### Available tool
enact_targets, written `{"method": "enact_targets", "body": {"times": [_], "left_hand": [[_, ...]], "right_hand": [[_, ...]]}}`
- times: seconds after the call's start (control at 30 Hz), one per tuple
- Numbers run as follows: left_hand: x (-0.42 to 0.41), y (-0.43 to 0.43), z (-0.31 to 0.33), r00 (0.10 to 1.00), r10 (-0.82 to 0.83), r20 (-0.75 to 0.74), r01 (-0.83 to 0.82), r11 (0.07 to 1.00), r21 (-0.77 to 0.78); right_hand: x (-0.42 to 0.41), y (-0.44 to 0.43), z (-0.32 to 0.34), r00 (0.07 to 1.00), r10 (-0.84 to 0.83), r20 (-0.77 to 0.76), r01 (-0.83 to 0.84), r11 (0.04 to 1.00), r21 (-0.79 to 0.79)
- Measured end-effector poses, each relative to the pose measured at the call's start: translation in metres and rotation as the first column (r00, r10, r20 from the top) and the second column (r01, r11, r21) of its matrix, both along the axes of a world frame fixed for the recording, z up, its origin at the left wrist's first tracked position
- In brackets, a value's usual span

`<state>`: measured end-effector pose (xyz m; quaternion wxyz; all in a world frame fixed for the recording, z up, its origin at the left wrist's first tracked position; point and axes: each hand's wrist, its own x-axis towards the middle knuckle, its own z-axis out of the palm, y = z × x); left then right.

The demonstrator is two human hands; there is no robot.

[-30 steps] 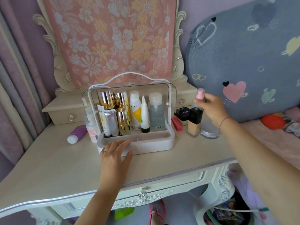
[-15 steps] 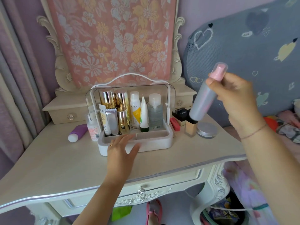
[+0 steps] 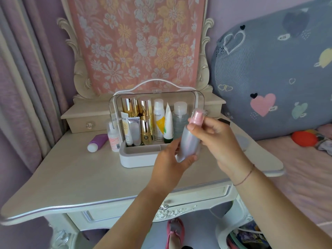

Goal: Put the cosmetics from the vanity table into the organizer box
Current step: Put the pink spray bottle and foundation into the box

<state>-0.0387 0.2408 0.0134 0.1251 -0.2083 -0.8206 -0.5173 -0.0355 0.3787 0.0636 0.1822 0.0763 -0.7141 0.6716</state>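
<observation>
Lilac bedroom corner with a cream vanity.

The vanity fills the centre, its pale top edged in silver, a carved drawer front at 6 o'clock. At 12 o'clock a scrolled mirror frame is draped with a pink floral cloth. Mauve curtains hang at 9 o'clock against a lilac wall. At 2 o'clock a grey-blue headboard printed with hearts rises over a pink bed at 4 o'clock. Soft daylight, even throughout.
</observation>
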Motion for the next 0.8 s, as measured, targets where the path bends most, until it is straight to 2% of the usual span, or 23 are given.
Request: {"method": "enact_targets", "body": {"times": [0.13, 0.27, 0.37, 0.43, 0.53, 0.8], "left_hand": [[-0.007, -0.016, -0.008, 0.999, 0.047, -0.024, -0.045, 0.995, 0.085], [-0.019, -0.028, -0.01, 0.996, 0.086, -0.007, -0.085, 0.992, 0.095], [-0.031, -0.044, -0.018, 0.975, 0.218, -0.051, -0.219, 0.975, -0.022], [-0.034, -0.056, -0.026, 0.942, 0.314, -0.115, -0.327, 0.938, -0.117], [-0.038, -0.068, -0.039, 0.91, 0.359, -0.21, -0.405, 0.88, -0.248], [-0.044, -0.072, -0.044, 0.908, 0.348, -0.235, -0.405, 0.873, -0.271]], "right_hand": [[-0.009, -0.021, -0.023, 0.994, 0.104, 0.027, -0.106, 0.988, 0.112], [-0.025, -0.035, -0.031, 0.997, 0.002, 0.071, -0.02, 0.964, 0.266], [-0.045, -0.045, -0.02, 0.991, -0.137, 0.008, 0.128, 0.943, 0.307], [-0.061, -0.051, -0.014, 0.974, -0.222, -0.035, 0.223, 0.937, 0.267], [-0.08, -0.064, -0.018, 0.949, -0.304, -0.079, 0.314, 0.905, 0.286], [-0.099, -0.086, -0.056, 0.902, -0.421, -0.098, 0.417, 0.787, 0.454]]}}
